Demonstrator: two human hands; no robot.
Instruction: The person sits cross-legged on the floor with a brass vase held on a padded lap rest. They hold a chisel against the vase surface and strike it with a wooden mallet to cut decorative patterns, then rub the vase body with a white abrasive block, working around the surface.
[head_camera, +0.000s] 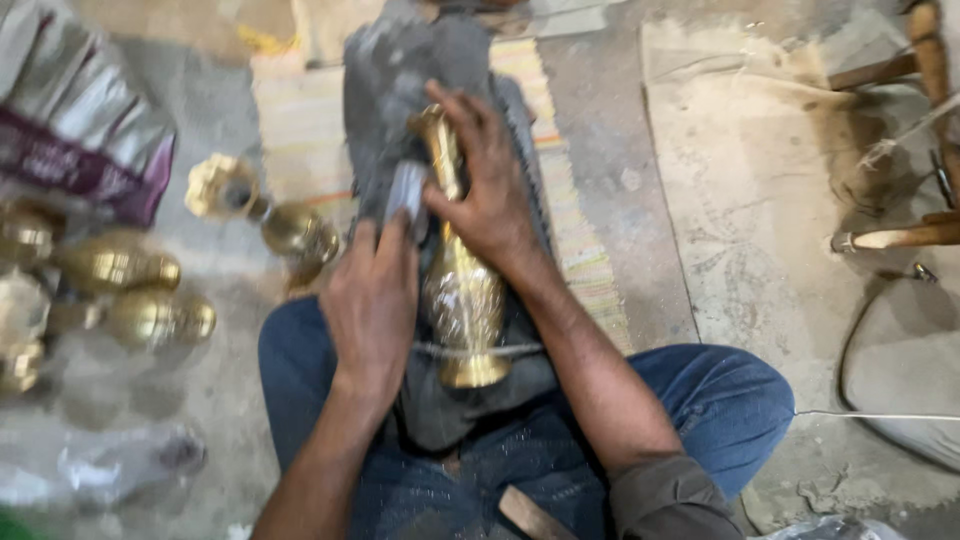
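head view, right hand (490, 190) gripping slim brass vase (462, 290), left hand (372, 300) pinching grey pad (405, 195)

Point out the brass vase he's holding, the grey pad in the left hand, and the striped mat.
brass vase (463, 300), head view, on its belly.
grey pad (407, 192), head view, on its face.
striped mat (300, 130), head view, on its left part.

Seeing from my feed: cluster of brass vases (130, 290) lying on concrete floor (610, 130) at left, one flared-mouth brass piece (222, 187) just beside them. Crumpled silver-and-maroon foil bag (85, 130) upper left. Striped woven mat (300, 120) spread at top centre. Dusty sacking sheet (750, 200) right of it. Wooden furniture legs (920, 70) far right. Thin cord (880, 415) running along floor, lower right.
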